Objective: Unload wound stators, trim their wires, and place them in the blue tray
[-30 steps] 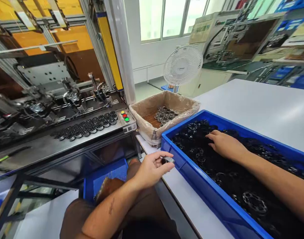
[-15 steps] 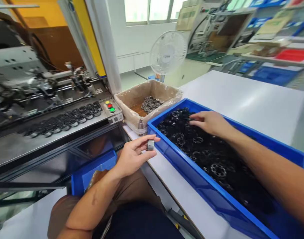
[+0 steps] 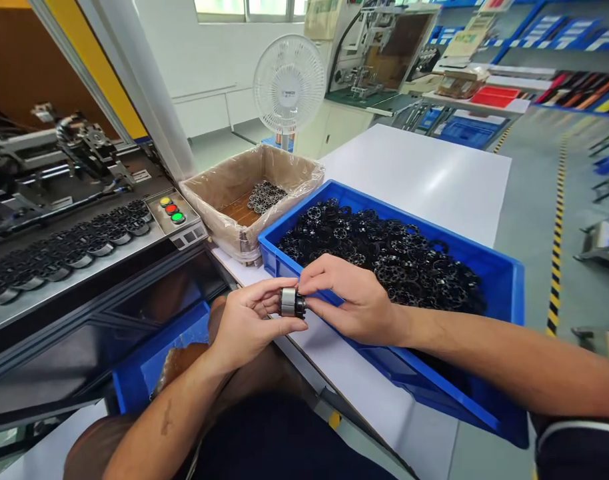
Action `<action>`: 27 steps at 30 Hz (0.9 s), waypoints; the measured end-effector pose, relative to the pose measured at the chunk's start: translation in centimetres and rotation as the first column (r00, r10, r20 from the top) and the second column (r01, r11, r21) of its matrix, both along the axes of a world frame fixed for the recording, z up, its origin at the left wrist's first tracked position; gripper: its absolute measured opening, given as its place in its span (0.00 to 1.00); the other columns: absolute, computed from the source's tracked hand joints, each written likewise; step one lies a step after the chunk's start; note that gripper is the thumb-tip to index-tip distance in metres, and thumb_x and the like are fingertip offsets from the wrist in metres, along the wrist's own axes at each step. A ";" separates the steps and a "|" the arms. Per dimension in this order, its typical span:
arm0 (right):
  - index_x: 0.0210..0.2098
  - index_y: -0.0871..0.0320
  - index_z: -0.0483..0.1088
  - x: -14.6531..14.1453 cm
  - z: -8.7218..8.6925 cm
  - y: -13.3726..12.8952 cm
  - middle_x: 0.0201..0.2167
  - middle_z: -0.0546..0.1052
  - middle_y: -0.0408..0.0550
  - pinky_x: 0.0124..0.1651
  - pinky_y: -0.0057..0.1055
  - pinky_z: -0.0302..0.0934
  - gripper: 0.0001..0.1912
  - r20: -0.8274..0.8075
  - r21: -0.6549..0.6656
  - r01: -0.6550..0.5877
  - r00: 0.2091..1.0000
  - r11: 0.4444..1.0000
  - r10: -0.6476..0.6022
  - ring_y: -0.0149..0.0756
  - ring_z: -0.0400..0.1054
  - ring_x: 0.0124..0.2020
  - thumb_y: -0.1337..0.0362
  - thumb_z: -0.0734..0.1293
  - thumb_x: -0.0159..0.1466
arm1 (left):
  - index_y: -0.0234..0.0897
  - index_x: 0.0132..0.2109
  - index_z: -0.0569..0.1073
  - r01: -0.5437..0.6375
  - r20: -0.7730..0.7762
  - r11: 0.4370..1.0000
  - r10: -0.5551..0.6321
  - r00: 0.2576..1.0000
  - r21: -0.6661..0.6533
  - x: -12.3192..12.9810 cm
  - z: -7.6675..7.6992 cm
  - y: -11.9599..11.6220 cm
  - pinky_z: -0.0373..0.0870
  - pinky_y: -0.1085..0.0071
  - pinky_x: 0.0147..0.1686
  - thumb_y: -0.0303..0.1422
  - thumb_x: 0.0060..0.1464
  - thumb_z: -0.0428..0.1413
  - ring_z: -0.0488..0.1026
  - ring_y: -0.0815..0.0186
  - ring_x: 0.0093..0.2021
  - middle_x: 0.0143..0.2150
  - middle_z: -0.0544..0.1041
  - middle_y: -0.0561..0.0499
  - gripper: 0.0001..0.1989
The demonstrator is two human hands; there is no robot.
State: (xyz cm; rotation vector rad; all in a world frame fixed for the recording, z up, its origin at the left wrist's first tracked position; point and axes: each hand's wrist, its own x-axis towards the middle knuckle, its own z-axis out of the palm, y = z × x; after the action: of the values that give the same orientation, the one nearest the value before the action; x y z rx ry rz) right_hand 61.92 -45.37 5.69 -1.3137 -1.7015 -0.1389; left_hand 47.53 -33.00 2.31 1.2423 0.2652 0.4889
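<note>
– So, where was the silver ring (image 3: 287,302)?
– Btwn the person's hands, in front of the blue crate (image 3: 518,293).
– Fingers?
– L hand (image 3: 249,319) gripped the ring, thumb below, forefinger along the top; R hand (image 3: 357,300) had thumb & fingertips pinched on the black end pc (image 3: 300,307), which touched the ring's R side.
– And in the crate?
– Loads of black pcs (image 3: 369,237), loosely heaped, many round w/ holes. R forearm crossed over its near side.
– Beyond?
– Plastic-lined box (image 3: 219,230) just beside the crate's far L corner, w/ a cluster of dark rings (image 3: 265,197) inside. L of that, a btn panel (image 3: 172,215): yellow, red, green. Further L, rows of silver-sided dark parts (image 3: 84,247) lined the machine bench.
– Bkgd?
– White fan (image 3: 289,87) stood behind the box.
</note>
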 end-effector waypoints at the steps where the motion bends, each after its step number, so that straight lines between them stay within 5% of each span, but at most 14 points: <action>1: 0.38 0.61 0.73 0.0 -0.1 0.0 0.34 0.79 0.50 0.39 0.31 0.72 0.03 0.010 0.009 0.003 1.000 1.000 -0.003 0.32 0.74 0.37 0.73 0.68 0.65 | 0.34 0.43 0.82 0.003 0.001 1.000 -0.003 1.000 0.005 0.0 0.1 -0.1 0.82 0.70 0.37 0.30 0.35 0.75 0.83 0.61 0.36 0.38 0.85 0.46 0.23; 10: 0.53 0.61 0.68 0.4 -0.5 -0.2 0.44 0.77 0.56 0.45 0.38 0.74 0.17 0.096 0.003 -0.049 0.994 0.999 0.048 0.40 0.74 0.47 0.69 0.69 0.64 | 0.34 0.45 0.82 -0.052 0.035 0.996 0.049 0.998 0.075 -0.4 0.0 0.0 0.83 0.70 0.39 0.29 0.39 0.73 0.84 0.60 0.36 0.37 0.85 0.47 0.22; 15: 0.50 0.61 0.69 0.9 -1.3 0.1 0.41 0.77 0.55 0.43 0.40 0.75 0.15 0.271 0.115 -0.012 0.962 0.993 -0.020 0.40 0.74 0.44 0.64 0.71 0.65 | 0.35 0.44 0.82 -0.066 0.032 0.995 0.063 0.997 0.081 -0.6 0.2 0.0 0.82 0.70 0.38 0.30 0.37 0.75 0.84 0.60 0.36 0.37 0.85 0.47 0.23; 27: 0.48 0.61 0.69 1.0 -1.5 0.4 0.40 0.78 0.53 0.46 0.35 0.74 0.09 0.337 0.179 -0.018 0.940 0.984 -0.044 0.36 0.74 0.44 0.65 0.67 0.69 | 0.36 0.42 0.83 -0.134 0.006 0.976 0.135 0.991 0.172 -0.7 0.5 -0.1 0.81 0.73 0.34 0.31 0.34 0.76 0.83 0.61 0.33 0.35 0.85 0.48 0.24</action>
State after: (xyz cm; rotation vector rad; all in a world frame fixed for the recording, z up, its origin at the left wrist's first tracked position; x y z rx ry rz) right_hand 62.90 -44.97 4.20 -1.2161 -1.9169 -0.5432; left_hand 46.82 -33.09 2.76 1.3998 0.3191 0.6356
